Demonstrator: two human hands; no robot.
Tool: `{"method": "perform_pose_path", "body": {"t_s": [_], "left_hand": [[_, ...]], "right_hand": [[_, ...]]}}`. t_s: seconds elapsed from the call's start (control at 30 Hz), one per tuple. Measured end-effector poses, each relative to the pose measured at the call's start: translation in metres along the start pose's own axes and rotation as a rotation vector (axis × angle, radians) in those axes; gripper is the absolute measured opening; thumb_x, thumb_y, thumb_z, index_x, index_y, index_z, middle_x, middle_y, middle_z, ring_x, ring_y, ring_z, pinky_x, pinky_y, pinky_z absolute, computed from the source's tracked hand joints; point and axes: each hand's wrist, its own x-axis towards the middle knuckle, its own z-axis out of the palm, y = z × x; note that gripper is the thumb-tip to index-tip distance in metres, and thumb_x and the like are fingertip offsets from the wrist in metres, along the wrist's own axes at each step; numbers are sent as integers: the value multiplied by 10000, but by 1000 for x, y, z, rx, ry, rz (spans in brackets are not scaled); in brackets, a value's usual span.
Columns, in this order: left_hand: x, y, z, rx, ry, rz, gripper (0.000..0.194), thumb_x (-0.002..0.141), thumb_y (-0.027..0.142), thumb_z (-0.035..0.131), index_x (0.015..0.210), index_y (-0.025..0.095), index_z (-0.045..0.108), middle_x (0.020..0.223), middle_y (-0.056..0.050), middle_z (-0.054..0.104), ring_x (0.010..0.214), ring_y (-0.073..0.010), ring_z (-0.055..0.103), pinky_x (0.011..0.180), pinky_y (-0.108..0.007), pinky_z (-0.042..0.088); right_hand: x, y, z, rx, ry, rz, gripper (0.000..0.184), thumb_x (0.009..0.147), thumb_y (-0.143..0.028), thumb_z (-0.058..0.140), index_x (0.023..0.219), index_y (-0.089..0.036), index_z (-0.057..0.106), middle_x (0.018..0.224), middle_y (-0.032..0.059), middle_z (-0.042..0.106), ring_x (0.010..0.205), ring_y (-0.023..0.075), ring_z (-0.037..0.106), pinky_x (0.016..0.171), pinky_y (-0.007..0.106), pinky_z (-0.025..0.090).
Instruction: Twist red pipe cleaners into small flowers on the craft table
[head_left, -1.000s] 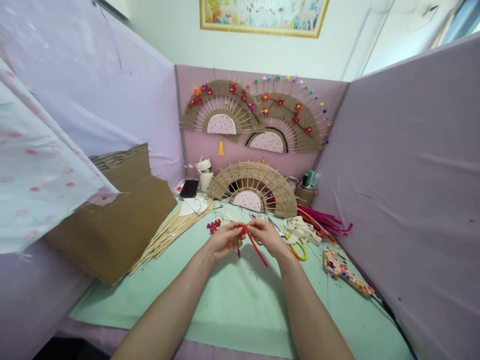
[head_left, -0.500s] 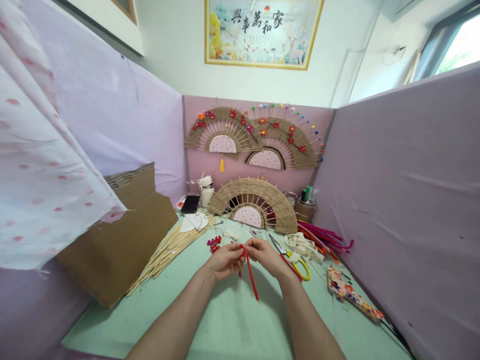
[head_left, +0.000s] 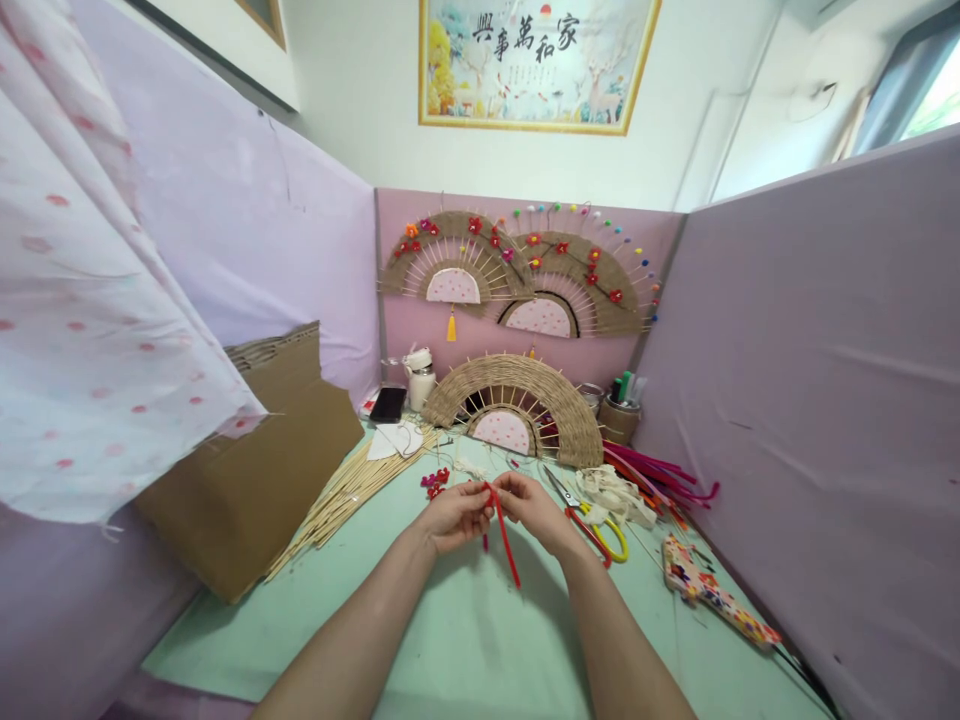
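Observation:
A red pipe cleaner (head_left: 508, 548) hangs from between my fingertips, its loose end slanting down over the table. My left hand (head_left: 459, 516) pinches its bent upper part. From the other side my right hand (head_left: 529, 508) grips the same part, so the fingertips nearly meet and hide the bend. Below the left fingers shows a short dark pink piece (head_left: 485, 543); what it joins is hidden. Just beyond the left hand lie small red and magenta pipe-cleaner flowers (head_left: 435, 482). Scissors (head_left: 600, 530) with yellow and red handles rest right of my right hand.
A woven fan-shaped piece (head_left: 517, 375) stands behind the hands. Thin sticks (head_left: 337, 500) and cardboard (head_left: 255, 480) are at left. Cream fabric strips (head_left: 615, 492), pink pipe cleaners (head_left: 660, 465) and a flower-patterned glue gun (head_left: 709, 590) lie at right. A phone (head_left: 388, 405) sits at the back.
The view has shifted slightly, so the surroundings appear a little further right. Both hands keep their pinch on the red pipe cleaner; its hanging end has swung only slightly.

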Motion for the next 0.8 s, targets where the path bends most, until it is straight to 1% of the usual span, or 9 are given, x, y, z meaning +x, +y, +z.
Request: {"method": "perform_pose_path", "body": {"t_s": [0.13,0.3,0.5,0.8], "left_hand": [[0,0,0,-8,-12,-9,136,694,122,711,775,117,602,605,-5,586,515,-54,548,504,-142,415],[-2,1,1,5,-13,-11,134,693,120,712,768,107,602,591,-10,579,508,-56,546,495,-140,407],[-2,1,2,19,-10,-7,121,700,129,708,770,108,612,580,-10,577,497,-53,536,494,-141,401],[-2,1,4,3,10,-15,156,670,123,735,771,110,618,594,-1,574,502,-48,541,492,-140,396]], "right_hand": [[-1,-2,0,-4,18,4,303,705,-461,625,760,-166,584,648,-2,567,549,95,426,503,228,318],[-1,-2,0,2,6,-4,301,689,-457,641,723,-163,587,616,-7,557,538,92,405,497,226,309],[-1,-2,0,14,8,-3,286,684,-441,648,716,-164,589,616,-5,560,538,94,406,503,230,311],[0,1,0,11,5,0,296,681,-457,646,723,-168,593,603,-13,554,522,91,397,500,232,304]]}}
